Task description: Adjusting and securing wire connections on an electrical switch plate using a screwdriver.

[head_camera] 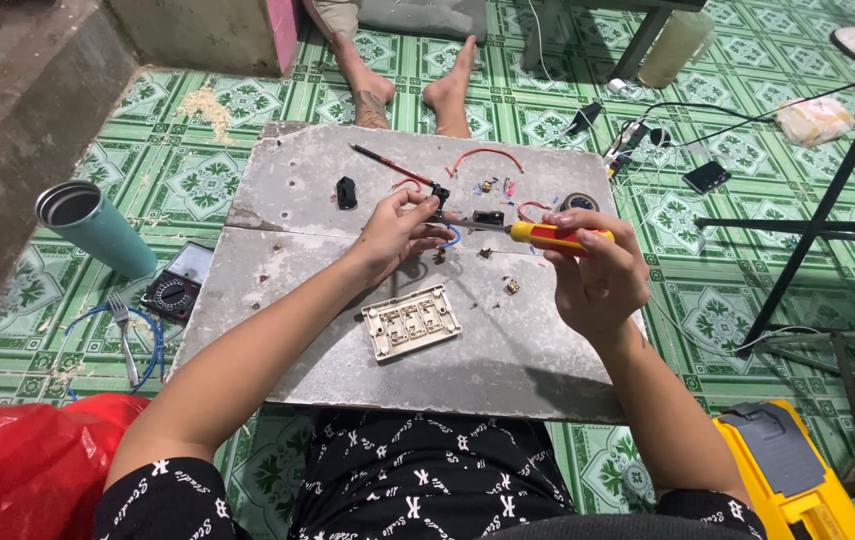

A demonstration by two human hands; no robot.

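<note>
My left hand (397, 232) pinches a small black switch part (439, 196) with a blue wire (454, 238) curling below it. My right hand (598, 272) grips a screwdriver (548, 236) with a yellow and red handle; its metal tip points left into the black part. Both hands hover over a grey board (508, 350) across my lap. A beige switch plate (412, 322) lies face down on the board just below my left hand. Another black part (489, 217) lies behind the screwdriver shaft.
Red wires (483, 153), a pencil (380, 156), a black piece (347, 192), small brass bits and a tape roll (578, 202) lie on the board. A teal cup (98, 228), a multimeter (176, 292), a fork (124, 330) sit left. Another person's feet (413, 90) rest beyond. A yellow case (798, 480) is right.
</note>
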